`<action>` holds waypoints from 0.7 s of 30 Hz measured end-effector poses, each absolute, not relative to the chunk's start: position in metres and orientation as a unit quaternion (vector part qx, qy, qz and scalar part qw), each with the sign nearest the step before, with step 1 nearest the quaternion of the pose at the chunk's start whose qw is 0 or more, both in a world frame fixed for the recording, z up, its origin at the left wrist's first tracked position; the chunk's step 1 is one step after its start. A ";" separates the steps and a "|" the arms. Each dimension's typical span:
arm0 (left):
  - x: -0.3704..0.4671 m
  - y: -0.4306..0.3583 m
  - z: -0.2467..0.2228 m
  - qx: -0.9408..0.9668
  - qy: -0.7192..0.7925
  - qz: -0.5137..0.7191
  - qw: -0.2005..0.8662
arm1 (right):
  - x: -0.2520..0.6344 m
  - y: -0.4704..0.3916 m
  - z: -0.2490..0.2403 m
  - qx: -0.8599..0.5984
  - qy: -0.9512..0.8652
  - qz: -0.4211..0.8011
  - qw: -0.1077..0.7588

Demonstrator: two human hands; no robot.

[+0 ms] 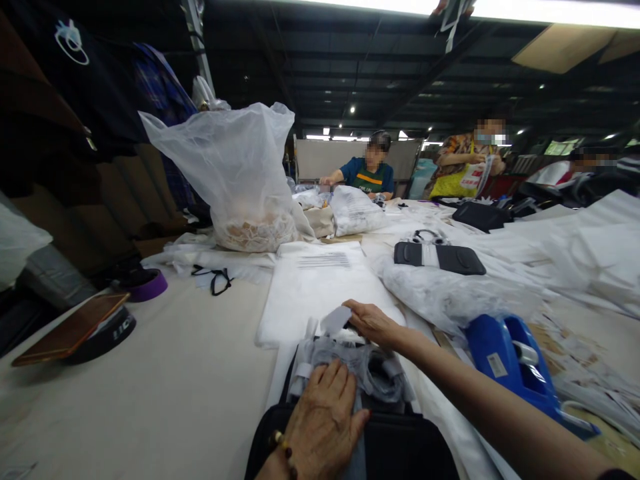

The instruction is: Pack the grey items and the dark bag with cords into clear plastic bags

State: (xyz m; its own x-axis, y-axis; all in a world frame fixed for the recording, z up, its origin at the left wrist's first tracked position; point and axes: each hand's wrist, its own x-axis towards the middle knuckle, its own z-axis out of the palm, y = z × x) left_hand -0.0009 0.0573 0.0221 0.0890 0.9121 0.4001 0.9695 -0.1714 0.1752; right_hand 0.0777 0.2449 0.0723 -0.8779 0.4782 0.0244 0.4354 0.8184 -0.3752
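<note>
A black bag [410, 447] lies in front of me, with grey straps and a coiled part wrapped in clear plastic [383, 373] on its far side. My left hand [325, 413] rests palm down on the bag and the wrapped straps, fingers stretched out flat. Just beyond it, my right hand [370, 323] has its fingers closed on a small pale grey flat piece [336, 321] at the bag's far edge. Whether that piece is attached to the bag, I cannot tell. Under the far side lies a stack of white plastic bags [320, 293].
A blue tape dispenser [515, 367] stands at right. Behind it, a black case [440, 258] lies on plastic wrapping. At left are a brown flat case [75, 327] on a black roll and purple tape [150, 285]. A large translucent sack [240, 180] stands behind. Two co-workers [367, 173] work farther back.
</note>
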 end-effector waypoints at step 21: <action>-0.002 0.052 0.038 -0.761 -0.557 -0.316 0.109 | 0.092 0.229 0.088 -0.066 -0.988 0.130 -0.054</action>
State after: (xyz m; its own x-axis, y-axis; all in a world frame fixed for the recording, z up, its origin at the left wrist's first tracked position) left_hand -0.0021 0.0522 0.0376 0.1808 0.7775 0.6024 0.9158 -0.3564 0.1851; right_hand 0.0916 0.2294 0.0877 -0.9854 0.1169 -0.1237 0.1450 0.9573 -0.2502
